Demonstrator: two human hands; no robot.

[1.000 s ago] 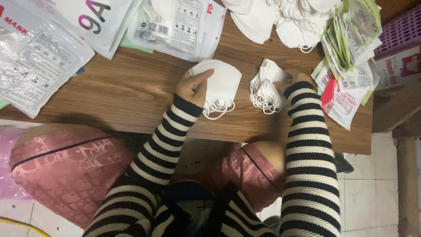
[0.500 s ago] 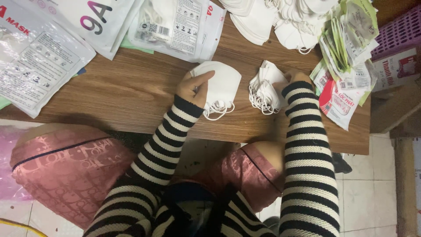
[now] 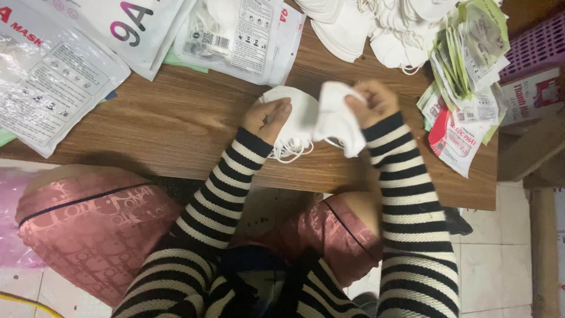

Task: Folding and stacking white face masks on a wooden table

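Observation:
On the low wooden table [image 3: 176, 123] my left hand [image 3: 268, 118] rests flat on a small stack of folded white face masks [image 3: 297, 115], whose ear loops hang toward me. My right hand [image 3: 371, 101] grips a bunch of white masks [image 3: 338, 121] and holds it lifted just right of that stack, touching its edge. Both arms wear black-and-white striped sleeves.
A heap of loose white masks [image 3: 376, 23] lies at the far edge. Printed plastic mask packets [image 3: 53, 88] cover the left side, and a fan of small green and red packets [image 3: 465, 76] lies right. A purple basket [image 3: 535, 47] stands beyond. My knees sit under the table.
My right hand picked up the bunch of masks that lay right of the stack and carried it left, against the stack. My left hand stayed on the stack.

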